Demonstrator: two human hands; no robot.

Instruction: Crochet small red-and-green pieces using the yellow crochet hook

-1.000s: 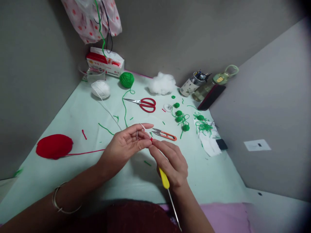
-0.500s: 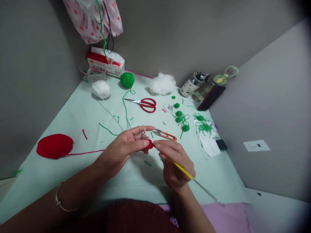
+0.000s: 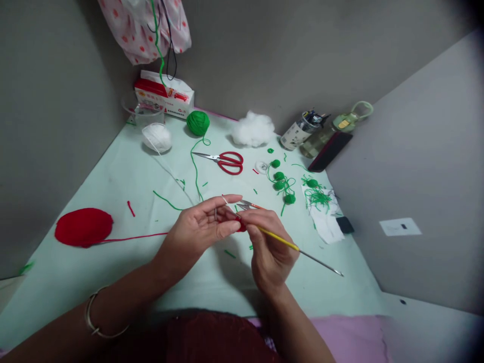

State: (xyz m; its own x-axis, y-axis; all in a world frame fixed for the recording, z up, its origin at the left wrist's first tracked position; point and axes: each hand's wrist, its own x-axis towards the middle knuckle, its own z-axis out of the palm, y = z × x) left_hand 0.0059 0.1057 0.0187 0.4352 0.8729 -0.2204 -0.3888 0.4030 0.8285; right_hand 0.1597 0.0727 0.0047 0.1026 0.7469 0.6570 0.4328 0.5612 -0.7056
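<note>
In hands (image 3: 198, 225): red yarn pc (image 3: 240, 225), yel. hook (image 3: 280, 239).

Your hook (image 3: 280, 239): smooth metal shaft, plastic-looking yellow grip
Your red yarn (image 3: 83, 227): matt, fibrous
Your scissors (image 3: 217, 159): shiny metal blades
Your white fluff (image 3: 252, 130): soft-looking, matt

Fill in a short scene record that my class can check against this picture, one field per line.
Surface: pale table
Left hand: pinches a small red piece
Right hand: holds a yellow-handled hook, its metal end pointing away to the right
Yarn: red yarn at left; white yarn and green yarn farther back
Cutting tools: red-handled scissors; snips, partly hidden behind the right hand
Back edge: tissue box, white fluff, pen cup
Unclear: the hook's tip at the red piece
</note>
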